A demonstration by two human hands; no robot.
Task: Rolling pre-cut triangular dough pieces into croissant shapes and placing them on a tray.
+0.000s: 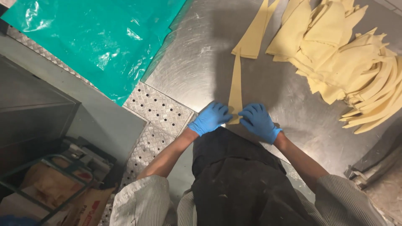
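fig: left hand [210,117] & right hand [258,121] both pinching near end of long dough strip [235,86] on steel counter [201,62]; folding/rolling step underway, judged. next needs even grip. dough pile [347,54] far right.

I see blue gloves [234,119] at centre, pale yellow dough strips [235,90] above them and a heap [347,54] upper right, on a brushed grey steel bench [197,62]. Teal plastic [96,37] fills the upper left; my sleeves [140,205] are grey-striped, my apron [238,180] black.
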